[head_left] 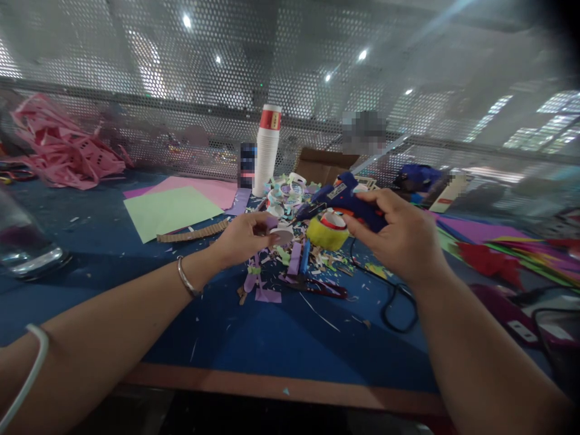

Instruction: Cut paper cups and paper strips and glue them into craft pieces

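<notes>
My right hand [401, 232] is closed around a dark blue glue gun [347, 196] whose nozzle points left. The nozzle reaches close to a small white round piece [283, 234], which looks like a cut paper cup bottom. My left hand [244, 238] pinches that piece between thumb and fingers, with a bit of purple paper beside it. Below the glue gun sits a yellow tape roll [327, 234] with a red and white core. Scissors [317, 286] with dark handles lie on the table in front, among purple paper strips [294, 258] and a blue stick [305, 257].
A tall stack of paper cups [267, 157] stands behind a heap of paper scraps [285, 193]. Green paper [174, 211], pink plastic bags [67, 145] and a clear glass [27, 241] are at left. A black cord [399, 308], coloured sheets [480, 229] and a cardboard box [324, 162] are also there.
</notes>
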Motion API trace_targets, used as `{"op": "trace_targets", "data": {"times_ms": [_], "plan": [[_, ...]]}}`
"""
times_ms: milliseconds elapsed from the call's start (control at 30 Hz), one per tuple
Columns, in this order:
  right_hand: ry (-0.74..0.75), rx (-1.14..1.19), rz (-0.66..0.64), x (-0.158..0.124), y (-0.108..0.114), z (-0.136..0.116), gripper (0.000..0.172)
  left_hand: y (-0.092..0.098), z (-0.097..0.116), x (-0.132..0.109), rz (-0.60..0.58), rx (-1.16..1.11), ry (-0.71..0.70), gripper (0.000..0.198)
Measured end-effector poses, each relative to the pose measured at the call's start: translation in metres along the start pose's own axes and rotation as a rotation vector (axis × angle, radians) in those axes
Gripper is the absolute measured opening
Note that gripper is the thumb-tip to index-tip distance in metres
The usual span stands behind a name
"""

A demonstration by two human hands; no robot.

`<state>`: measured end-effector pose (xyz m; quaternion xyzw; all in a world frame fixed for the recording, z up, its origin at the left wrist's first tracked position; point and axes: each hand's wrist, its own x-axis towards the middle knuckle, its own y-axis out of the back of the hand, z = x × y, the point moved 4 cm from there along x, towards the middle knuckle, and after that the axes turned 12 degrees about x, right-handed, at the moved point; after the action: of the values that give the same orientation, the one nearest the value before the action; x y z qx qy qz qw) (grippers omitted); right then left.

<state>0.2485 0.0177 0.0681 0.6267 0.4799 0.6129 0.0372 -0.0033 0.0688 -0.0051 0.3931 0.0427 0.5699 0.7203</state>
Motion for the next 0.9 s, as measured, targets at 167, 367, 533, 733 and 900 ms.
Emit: {"op": "trace_targets", "data": {"times_ms": [167, 367, 533, 733, 900], "plan": [[0.032, -0.041, 0.005, 0.0, 0.0, 0.0, 0.034, 0.002, 0.002, 0.0, 0.039, 0.083, -0.06, 0.017], [0.072, -0.025, 0.084, -0.001, 0.003, -0.001, 0.034, 0.004, 0.007, 0.0, 0.034, 0.068, -0.068, 0.016], [0.009, 0.048, 0.145, 0.0, 0.006, 0.0, 0.033, 0.0, -0.005, 0.004, -0.004, -0.086, 0.068, 0.024], [-0.01, 0.065, 0.163, 0.001, 0.007, 0.0, 0.034, -0.007, -0.012, 0.006, -0.019, -0.392, 0.217, 0.03], [-0.01, 0.064, 0.146, 0.0, 0.005, 0.002, 0.034, -0.007, -0.008, 0.005, -0.027, -0.554, 0.242, 0.031]]}}
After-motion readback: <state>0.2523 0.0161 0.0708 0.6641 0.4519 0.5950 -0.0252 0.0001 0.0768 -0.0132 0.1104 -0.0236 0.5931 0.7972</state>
